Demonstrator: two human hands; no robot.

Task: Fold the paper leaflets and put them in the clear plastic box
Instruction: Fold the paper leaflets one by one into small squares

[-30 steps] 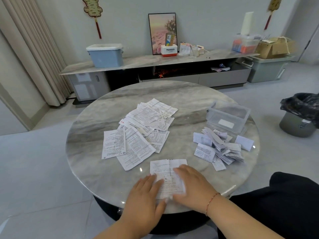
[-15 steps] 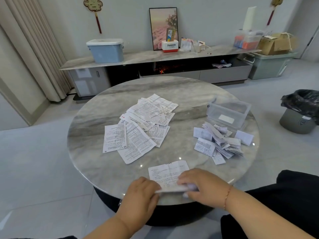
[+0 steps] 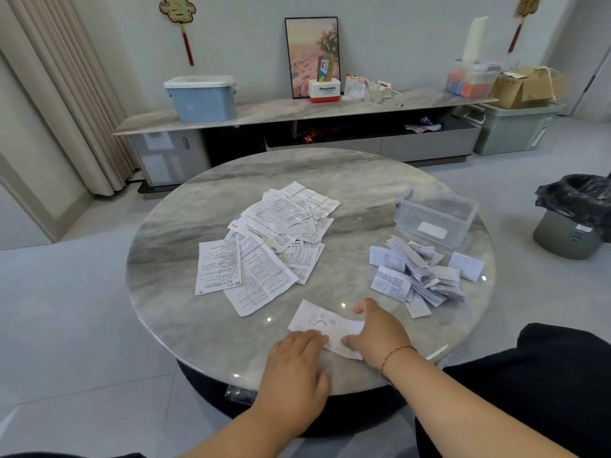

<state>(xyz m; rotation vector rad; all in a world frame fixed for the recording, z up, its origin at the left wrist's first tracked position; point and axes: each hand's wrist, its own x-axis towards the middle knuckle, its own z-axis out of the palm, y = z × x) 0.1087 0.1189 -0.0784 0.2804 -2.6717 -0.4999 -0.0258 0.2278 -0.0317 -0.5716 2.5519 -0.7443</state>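
My right hand [image 3: 375, 332] lies on the leaflet [image 3: 325, 327] with fingers spread fairly flat, thumb lifted toward the far side; it presses the paper down, not curled around it. My left hand [image 3: 297, 365] sits just left and nearer me, fingertips on the leaflet's near-left edge, fingers relaxed and slightly bent, pinching nothing that I can see. The leaflet is flat on the round table [image 3: 185, 246] between the two hands, looks folded at least once, and its long axis runs slantwise, from far-left to near-right of my hands.

Beyond my right hand, further out and to the right, is a heap of folded leaflets [image 3: 418, 274], and past that the clear plastic box [image 3: 436, 218]. I see only a white label on it; whether any paper is inside I cannot tell. Out past my left hand, a loose spread of unfolded leaflets [image 3: 274, 239] waits.

I judge the job roughly half done on folding, with boxing apparently not yet started.
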